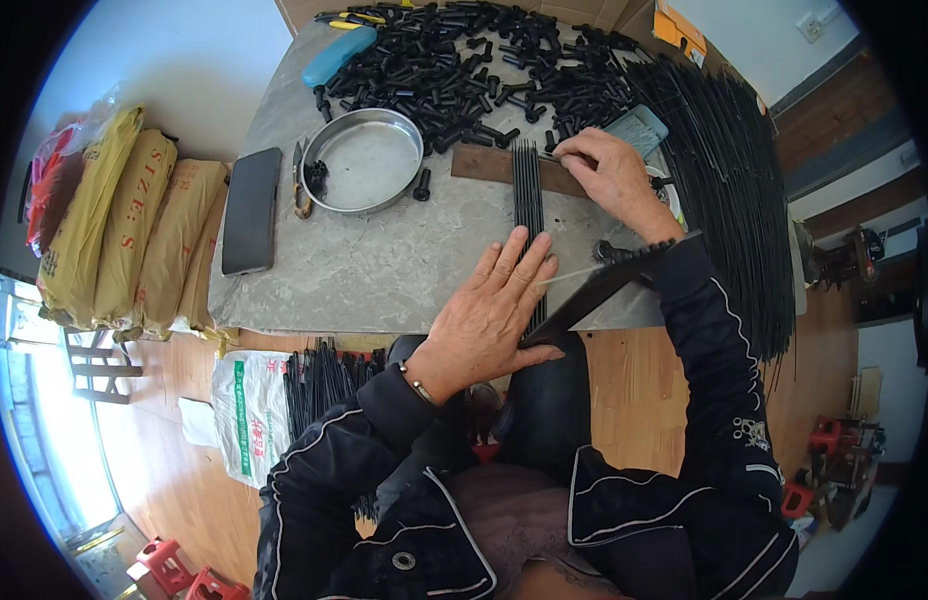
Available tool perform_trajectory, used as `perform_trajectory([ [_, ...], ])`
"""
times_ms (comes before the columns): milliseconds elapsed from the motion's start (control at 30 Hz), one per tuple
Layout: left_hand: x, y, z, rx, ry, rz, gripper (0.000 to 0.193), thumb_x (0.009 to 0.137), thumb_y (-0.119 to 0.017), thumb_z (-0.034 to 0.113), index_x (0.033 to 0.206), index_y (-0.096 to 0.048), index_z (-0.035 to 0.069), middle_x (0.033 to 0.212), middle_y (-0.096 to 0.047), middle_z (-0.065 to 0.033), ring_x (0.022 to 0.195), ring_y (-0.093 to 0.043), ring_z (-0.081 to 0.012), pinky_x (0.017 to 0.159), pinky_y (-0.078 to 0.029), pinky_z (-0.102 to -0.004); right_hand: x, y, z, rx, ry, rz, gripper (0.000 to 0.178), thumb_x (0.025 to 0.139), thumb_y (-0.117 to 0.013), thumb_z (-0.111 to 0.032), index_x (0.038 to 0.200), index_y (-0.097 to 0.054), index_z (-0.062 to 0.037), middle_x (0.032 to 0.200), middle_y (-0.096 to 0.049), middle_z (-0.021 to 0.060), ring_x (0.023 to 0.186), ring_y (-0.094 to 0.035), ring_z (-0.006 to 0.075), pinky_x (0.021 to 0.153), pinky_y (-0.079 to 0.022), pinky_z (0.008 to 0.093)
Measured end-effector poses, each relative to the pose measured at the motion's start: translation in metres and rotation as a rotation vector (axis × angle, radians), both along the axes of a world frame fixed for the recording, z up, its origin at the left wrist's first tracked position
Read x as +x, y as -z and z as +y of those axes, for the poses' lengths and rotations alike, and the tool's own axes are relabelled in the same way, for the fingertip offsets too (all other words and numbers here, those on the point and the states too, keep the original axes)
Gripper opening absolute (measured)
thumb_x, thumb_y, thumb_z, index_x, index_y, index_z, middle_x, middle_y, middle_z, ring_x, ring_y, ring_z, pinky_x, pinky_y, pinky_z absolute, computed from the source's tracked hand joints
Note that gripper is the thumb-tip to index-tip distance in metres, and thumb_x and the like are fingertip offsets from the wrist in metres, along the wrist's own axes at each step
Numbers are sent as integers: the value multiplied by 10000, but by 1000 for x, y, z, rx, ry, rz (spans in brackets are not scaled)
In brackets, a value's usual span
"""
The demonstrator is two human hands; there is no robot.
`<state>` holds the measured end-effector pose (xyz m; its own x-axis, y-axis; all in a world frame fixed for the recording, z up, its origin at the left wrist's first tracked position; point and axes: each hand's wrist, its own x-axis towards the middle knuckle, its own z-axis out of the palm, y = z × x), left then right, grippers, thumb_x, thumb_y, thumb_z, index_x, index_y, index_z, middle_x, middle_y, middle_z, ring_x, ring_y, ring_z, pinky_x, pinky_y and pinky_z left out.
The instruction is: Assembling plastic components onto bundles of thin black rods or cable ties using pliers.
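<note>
My left hand [492, 312] lies flat with its fingers stretched out, pressing on a row of thin black rods [528, 190] at the table's near edge. The rods run side by side away from me, their far ends resting across a brown wooden strip [484, 163]. At those far ends my right hand [612, 178] is closed in a pinch; what its fingertips hold is too small to make out. A dark flat bar [609, 290] slants between my left hand and right forearm. Close to the right wrist lies a light blue tray [639, 130], partly hidden by the hand.
A heap of short black tubular parts [434, 75] covers the table's far side. Long black rods [729, 200] hang over its right edge. On the left are a round metal tray [369, 170], scissors [302, 195] and a phone [252, 212]. Wrapped packages [114, 220] stand beyond the left edge.
</note>
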<state>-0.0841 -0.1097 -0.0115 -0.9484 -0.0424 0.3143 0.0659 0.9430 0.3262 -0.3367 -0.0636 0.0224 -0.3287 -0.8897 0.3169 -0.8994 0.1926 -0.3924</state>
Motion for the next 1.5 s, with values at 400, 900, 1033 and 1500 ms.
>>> perform_trajectory([
  [400, 1, -2, -1, 2, 18, 5, 945, 756, -655, 577, 1403, -346, -39, 1506, -261, -219, 1420, -196, -387, 1148, -219, -467, -2, -8, -14, -41, -128, 279, 71, 810, -624, -67, 877, -639, -50, 828, -603, 61, 836, -598, 258, 737, -475, 362],
  [900, 2, -3, -3, 2, 26, 16, 930, 710, -711, 555, 1366, -416, -36, 1495, -288, -211, 1413, -217, -379, 1144, -211, -473, 5, -11, -20, 35, -84, 181, 92, 832, -611, -85, 895, -629, -20, 866, -627, 91, 808, -616, 274, 690, -489, 368],
  [1033, 1, -2, -2, 28, 22, 32, 909, 720, -711, 540, 1360, -422, -37, 1493, -294, -209, 1413, -220, -376, 1145, -209, -473, -2, -4, -23, 25, -72, 138, 68, 823, -616, -78, 875, -632, -38, 845, -614, 66, 820, -600, 254, 718, -464, 358],
  [1500, 3, 0, -4, 67, 34, 46, 878, 718, -732, 489, 1337, -428, -54, 1483, -296, -223, 1407, -217, -400, 1147, -215, -467, -3, -3, -34, -26, -132, -65, 118, 798, -640, -53, 906, -652, -8, 819, -643, 72, 748, -617, 183, 685, -491, 301],
])
